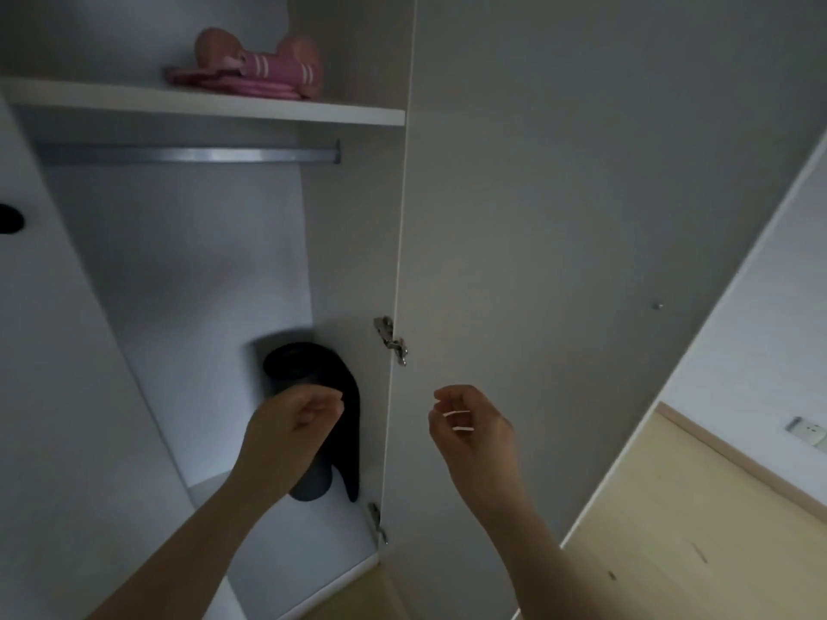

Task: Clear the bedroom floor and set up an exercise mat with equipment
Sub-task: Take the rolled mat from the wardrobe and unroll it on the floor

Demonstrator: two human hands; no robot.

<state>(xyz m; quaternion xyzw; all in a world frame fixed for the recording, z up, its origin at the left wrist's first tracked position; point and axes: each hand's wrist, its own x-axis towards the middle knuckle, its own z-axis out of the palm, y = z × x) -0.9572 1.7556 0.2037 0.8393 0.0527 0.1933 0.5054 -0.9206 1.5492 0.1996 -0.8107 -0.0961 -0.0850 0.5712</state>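
Observation:
A rolled black exercise mat (313, 373) stands upright in the back right corner of an open wardrobe. My left hand (293, 422) hovers in front of the mat with loosely curled fingers and holds nothing. My right hand (470, 429) is raised in front of the open wardrobe door (559, 217), fingers loosely curled, also holding nothing. Pink dumbbells (268, 60) lie on pink discs on the upper shelf (201, 102).
A metal hanging rail (188, 155) runs under the shelf. Door hinges (391, 340) sit on the wardrobe's right side panel. Light wooden floor (671, 530) shows at lower right, with a wall socket (805, 431) above the skirting.

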